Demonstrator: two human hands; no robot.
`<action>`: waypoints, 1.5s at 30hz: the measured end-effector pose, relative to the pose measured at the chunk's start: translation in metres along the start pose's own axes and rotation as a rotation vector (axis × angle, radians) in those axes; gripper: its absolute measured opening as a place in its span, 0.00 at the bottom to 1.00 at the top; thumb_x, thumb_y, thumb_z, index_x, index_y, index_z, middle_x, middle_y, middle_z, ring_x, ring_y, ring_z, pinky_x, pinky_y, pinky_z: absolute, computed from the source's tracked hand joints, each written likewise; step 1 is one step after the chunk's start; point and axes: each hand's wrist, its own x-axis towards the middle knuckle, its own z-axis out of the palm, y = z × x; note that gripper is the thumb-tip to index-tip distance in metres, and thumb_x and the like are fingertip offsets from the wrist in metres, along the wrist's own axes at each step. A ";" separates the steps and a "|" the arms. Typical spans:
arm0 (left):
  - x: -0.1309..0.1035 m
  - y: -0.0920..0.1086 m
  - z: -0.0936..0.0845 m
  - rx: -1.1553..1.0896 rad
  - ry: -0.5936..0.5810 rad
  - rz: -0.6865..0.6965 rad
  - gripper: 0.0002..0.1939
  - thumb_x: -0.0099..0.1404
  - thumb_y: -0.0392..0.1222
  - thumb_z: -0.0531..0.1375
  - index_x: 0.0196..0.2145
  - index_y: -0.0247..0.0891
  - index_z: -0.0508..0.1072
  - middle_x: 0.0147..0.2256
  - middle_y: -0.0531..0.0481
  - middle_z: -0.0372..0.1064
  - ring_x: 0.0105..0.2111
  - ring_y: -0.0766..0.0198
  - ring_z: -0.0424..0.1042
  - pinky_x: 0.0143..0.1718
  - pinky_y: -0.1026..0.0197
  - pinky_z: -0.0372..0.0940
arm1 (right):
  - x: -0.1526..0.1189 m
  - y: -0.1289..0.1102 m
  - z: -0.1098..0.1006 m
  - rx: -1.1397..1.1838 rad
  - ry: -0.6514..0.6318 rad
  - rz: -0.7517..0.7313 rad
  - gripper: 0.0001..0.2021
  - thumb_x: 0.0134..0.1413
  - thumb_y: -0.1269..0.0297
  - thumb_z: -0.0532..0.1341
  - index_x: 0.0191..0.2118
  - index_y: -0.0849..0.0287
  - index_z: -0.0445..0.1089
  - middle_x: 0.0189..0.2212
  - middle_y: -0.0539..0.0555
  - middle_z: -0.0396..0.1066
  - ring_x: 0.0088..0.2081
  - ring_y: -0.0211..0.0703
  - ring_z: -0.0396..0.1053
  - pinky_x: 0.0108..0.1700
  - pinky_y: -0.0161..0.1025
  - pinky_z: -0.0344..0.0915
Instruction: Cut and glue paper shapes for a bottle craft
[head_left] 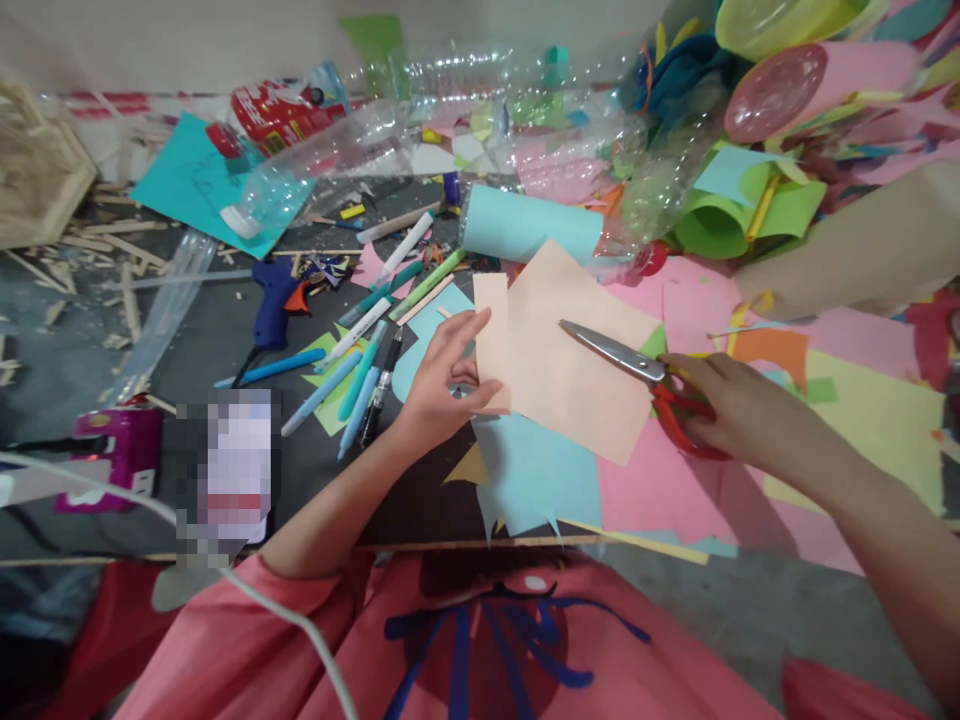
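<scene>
My left hand [448, 375] pinches a narrow strip of peach paper [493, 345] by its left edge, thumb below and fingers above. Beside that strip lies a larger peach sheet [577, 350], tilted on top of blue paper [536, 475] and pink paper [675, 490]. The fingers of my right hand [705, 395] are wrapped round the red handles of a pair of scissors [619, 350]. Its metal blades point left over the peach sheet and look closed together. Whether the blades touch the sheet, I cannot tell.
Several markers [367, 345] and a blue glue gun [271, 305] lie to the left, near a phone [238, 465] and a purple box [112, 455]. Clear plastic bottles [330, 150], a blue-wrapped tube [532, 220] and a green paper roll [712, 225] crowd the back. A white cable [300, 625] hangs in front.
</scene>
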 end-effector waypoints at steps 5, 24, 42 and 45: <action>-0.001 0.006 0.000 0.023 -0.028 -0.032 0.34 0.59 0.38 0.64 0.61 0.53 0.62 0.63 0.43 0.54 0.24 0.79 0.67 0.29 0.68 0.71 | 0.007 0.008 0.001 0.056 0.125 0.023 0.14 0.56 0.62 0.53 0.47 0.60 0.66 0.41 0.68 0.74 0.43 0.62 0.72 0.42 0.51 0.67; -0.001 0.003 0.000 0.020 -0.028 0.053 0.30 0.58 0.38 0.64 0.58 0.52 0.66 0.60 0.45 0.59 0.25 0.77 0.67 0.30 0.66 0.71 | 0.013 -0.030 -0.035 0.304 -0.037 -0.147 0.20 0.61 0.46 0.50 0.48 0.55 0.65 0.43 0.63 0.73 0.37 0.53 0.73 0.31 0.42 0.65; -0.003 0.003 -0.002 0.034 -0.124 0.193 0.29 0.62 0.37 0.62 0.59 0.53 0.64 0.58 0.44 0.61 0.25 0.77 0.64 0.27 0.69 0.68 | 0.033 -0.044 -0.048 0.444 -0.160 -0.225 0.33 0.53 0.30 0.48 0.44 0.55 0.70 0.31 0.56 0.71 0.30 0.49 0.69 0.29 0.40 0.61; -0.003 0.003 -0.002 0.046 -0.127 0.169 0.29 0.62 0.38 0.62 0.59 0.51 0.64 0.59 0.43 0.61 0.25 0.76 0.65 0.27 0.68 0.68 | 0.033 -0.044 -0.046 0.449 -0.139 -0.225 0.33 0.52 0.29 0.48 0.43 0.54 0.70 0.30 0.55 0.70 0.29 0.48 0.69 0.28 0.39 0.61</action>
